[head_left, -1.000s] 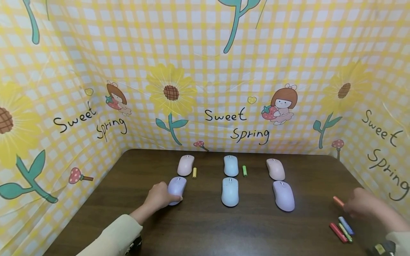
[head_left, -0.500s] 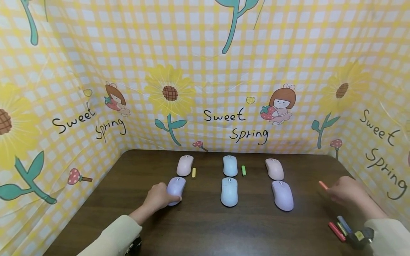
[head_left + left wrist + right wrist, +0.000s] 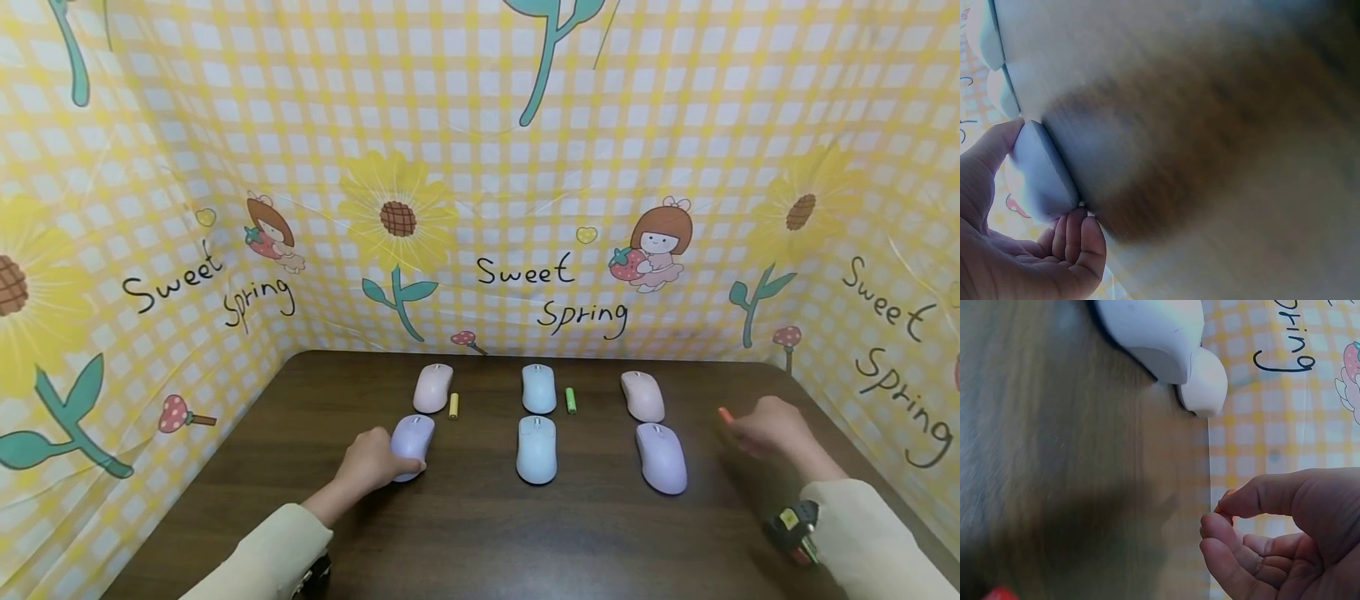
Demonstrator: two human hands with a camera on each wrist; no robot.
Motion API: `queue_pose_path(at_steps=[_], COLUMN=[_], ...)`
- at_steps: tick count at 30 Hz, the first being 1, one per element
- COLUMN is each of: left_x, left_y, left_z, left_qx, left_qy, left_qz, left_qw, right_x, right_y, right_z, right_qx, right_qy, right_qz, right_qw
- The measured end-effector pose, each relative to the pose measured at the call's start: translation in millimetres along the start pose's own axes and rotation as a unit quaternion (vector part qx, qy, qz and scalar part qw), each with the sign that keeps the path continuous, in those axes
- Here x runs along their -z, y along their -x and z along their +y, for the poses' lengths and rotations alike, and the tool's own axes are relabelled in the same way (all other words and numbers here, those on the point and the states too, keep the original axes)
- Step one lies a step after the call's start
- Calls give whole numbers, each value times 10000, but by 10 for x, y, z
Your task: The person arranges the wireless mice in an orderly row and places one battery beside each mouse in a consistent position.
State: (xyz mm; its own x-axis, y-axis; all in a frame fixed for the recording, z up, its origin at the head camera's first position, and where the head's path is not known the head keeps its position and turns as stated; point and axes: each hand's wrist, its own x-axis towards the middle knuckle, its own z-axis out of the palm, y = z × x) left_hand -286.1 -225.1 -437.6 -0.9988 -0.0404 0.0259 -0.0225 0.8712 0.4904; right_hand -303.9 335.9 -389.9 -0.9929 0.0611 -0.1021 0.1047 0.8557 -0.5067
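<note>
At the front left of the two rows, my left hand (image 3: 367, 461) holds a purple computer mouse (image 3: 412, 437) on the table, its thumb along the near side. In the left wrist view the mouse (image 3: 1041, 178) sits between thumb and fingers. To the right of the mice, my right hand (image 3: 772, 429) pinches an orange battery (image 3: 725, 415) between thumb and fingertips. Only a sliver of that battery (image 3: 1230, 519) shows in the right wrist view. Nearest to this hand are a purple mouse (image 3: 662, 458) and a pale pink mouse (image 3: 642, 397).
Another pink mouse (image 3: 433, 388) has a yellow battery (image 3: 453, 407) beside it. A blue mouse (image 3: 539, 388) has a green battery (image 3: 571, 401) at its right, and a second blue mouse (image 3: 537, 450) lies in front. My right wrist camera (image 3: 793, 527) mostly hides several loose batteries.
My right hand has moved left and away from me, carrying the orange battery from near the loose batteries toward the right-hand mice. The left hand stays on its mouse.
</note>
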Motion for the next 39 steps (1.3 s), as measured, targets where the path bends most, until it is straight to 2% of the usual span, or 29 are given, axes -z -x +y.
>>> queue_pose_path(at_steps=[3,10,15,39], left_x=[-4,-1,1,3], left_y=[-2,6,10,13], left_z=[-1,-7,-3,13], left_qx=[5,58,39,-4], left_qy=[7,16,45,38], left_qz=[-6,-14,-11,24], left_qw=[10000,10000,10000,10000], right_x=[-25,-95,-167,-340], right_y=[-48,-179,-250,-442], right_z=[-45,-117,-161,-356], right_qx=[-45,-137,-250,-712], right_qy=[-183,-106,-378,-774], right_qz=[-80,-100,-72,-243], right_qw=[9998,9998,9989,9942])
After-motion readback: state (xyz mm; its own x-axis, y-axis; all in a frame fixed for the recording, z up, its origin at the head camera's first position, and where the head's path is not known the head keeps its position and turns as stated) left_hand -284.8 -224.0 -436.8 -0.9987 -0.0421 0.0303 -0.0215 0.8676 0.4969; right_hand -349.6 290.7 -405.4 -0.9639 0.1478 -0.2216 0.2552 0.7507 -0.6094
